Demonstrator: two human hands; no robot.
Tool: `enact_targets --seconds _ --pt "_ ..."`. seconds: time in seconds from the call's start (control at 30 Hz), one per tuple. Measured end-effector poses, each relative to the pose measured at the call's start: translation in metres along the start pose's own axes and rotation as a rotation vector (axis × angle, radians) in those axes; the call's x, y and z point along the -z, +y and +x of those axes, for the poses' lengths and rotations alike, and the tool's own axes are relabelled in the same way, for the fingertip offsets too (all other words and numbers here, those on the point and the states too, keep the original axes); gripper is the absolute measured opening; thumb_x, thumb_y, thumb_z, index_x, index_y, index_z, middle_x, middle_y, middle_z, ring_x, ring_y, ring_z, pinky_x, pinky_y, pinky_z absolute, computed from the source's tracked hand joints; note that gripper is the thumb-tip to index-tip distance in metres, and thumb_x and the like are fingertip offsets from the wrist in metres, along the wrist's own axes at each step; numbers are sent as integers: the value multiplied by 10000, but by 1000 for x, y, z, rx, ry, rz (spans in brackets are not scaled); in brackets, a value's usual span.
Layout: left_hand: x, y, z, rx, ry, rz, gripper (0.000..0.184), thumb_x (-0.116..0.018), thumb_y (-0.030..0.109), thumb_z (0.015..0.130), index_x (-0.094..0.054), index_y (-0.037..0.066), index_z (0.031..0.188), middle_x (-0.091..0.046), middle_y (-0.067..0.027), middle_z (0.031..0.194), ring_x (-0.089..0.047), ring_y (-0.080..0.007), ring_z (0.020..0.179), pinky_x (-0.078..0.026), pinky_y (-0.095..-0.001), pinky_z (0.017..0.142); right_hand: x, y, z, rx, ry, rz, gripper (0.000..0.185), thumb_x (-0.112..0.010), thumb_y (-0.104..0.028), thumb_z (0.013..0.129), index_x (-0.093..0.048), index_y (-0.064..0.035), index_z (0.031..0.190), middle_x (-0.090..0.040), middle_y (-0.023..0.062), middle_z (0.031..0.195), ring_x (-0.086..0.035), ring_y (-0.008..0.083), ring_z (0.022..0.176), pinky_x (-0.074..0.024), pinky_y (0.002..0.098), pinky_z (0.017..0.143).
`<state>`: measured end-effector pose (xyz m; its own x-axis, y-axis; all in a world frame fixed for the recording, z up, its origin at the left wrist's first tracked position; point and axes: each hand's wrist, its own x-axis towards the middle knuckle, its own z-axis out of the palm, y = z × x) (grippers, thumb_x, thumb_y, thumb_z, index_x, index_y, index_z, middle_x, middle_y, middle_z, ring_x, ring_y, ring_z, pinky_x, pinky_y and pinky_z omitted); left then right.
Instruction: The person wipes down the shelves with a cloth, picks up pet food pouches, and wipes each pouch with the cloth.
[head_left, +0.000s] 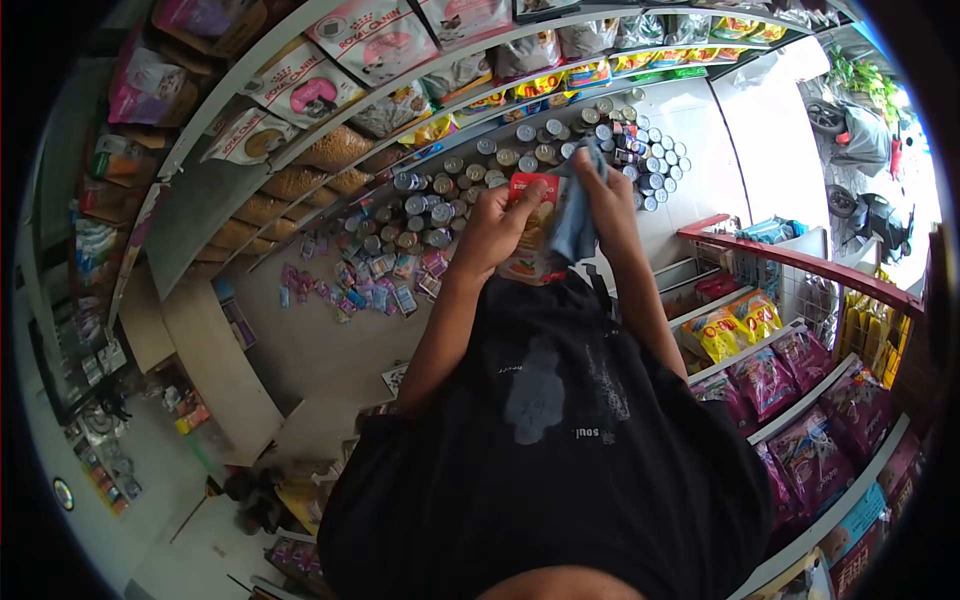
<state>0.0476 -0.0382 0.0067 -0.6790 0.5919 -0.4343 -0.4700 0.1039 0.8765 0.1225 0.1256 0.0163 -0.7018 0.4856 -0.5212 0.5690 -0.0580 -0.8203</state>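
Observation:
In front of my chest, my left hand (500, 228) grips a red and gold pet food pouch (536, 228) by its side, with the thumb over its front. My right hand (609, 203) is closed round a blue-grey cloth (572, 222), which hangs against the right side of the pouch. Part of the pouch is hidden by the cloth and my left fingers. Beyond both hands, many food cans (447, 184) stand in groups on the floor. Small pink and purple packets (380, 286) lie scattered to the left of the cans.
Shelves with Royal Canin bags (372, 38) and yellow bags (538, 88) curve along the far side. On the right stands a red-edged rack (800, 263) with purple bags (815, 455). A wooden counter (215, 370) is at the left. Outside, a motorbike (880, 215) is parked.

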Motion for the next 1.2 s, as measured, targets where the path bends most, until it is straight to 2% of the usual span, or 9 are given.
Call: enact_targets --seconds 0.13,0.17,0.3,0.47,0.67,0.8,0.97,1.13,1.2 --pt "5 1 -5 -65 57 87 342 -634 330 992 -681 30 834 -560 48 642 -405 -34 543 -317 -213 491 -10 -17 -8 -180 73 1182 374 -663 -346 951 -689 24 996 -664 37 765 -558 125 612 -478 258 588" --pt "6 3 -5 -66 61 86 342 -634 330 992 -681 30 834 -560 48 642 -405 -34 543 -317 -213 491 -11 -16 -6 -181 69 1180 374 -663 -346 951 -689 24 996 -664 37 765 -558 125 612 -478 258 588" --pt "16 13 -7 0 113 142 346 -646 337 983 -680 30 827 -552 45 630 -401 -41 536 -317 -221 487 -18 7 2 410 -163 260 376 -666 -353 948 -694 22 960 -666 43 739 -548 134 598 -474 274 576" --pt "21 16 -6 14 83 219 346 -644 352 981 -688 23 884 -594 24 668 -462 -55 561 -377 -222 527 6 -17 12 579 -249 -276 377 -684 -354 936 -688 23 960 -664 50 751 -535 133 589 -461 276 561" --pt "7 14 1 -44 12 80 344 -683 324 953 -651 15 1099 -670 -52 878 -582 -103 734 -475 -266 650 -3 -12 11 498 -44 -181 387 -698 -353 930 -682 34 939 -649 51 733 -518 118 585 -450 269 550" --pt "-10 30 -3 -633 384 719 507 -738 280 910 -536 26 1300 -651 -120 1136 -619 -169 960 -514 -335 811 0 9 12 296 381 119 403 -696 -372 933 -682 31 910 -632 46 699 -517 106 595 -444 270 539" --pt "-23 39 -7 -540 -153 619 573 -755 222 889 -499 45 1370 -611 -126 1284 -595 -200 1115 -476 -357 953 -9 -12 -15 305 342 203 407 -696 -368 903 -702 32 976 -660 67 756 -577 160 634 -467 279 575" --pt "-25 36 -3 -309 -318 -164 549 -765 296 895 -529 41 1319 -657 -118 1196 -650 -183 988 -533 -323 838 -2 -23 -12 72 159 625 381 -633 -340 959 -669 10 1106 -676 78 893 -630 165 768 -513 276 690" --pt "-15 26 -3 -219 -278 -236 508 -751 303 908 -550 41 1294 -672 -104 1158 -655 -165 940 -533 -300 807 8 -10 -1 145 217 706 376 -594 -338 982 -649 -1 1139 -677 88 945 -639 172 811 -518 285 734"
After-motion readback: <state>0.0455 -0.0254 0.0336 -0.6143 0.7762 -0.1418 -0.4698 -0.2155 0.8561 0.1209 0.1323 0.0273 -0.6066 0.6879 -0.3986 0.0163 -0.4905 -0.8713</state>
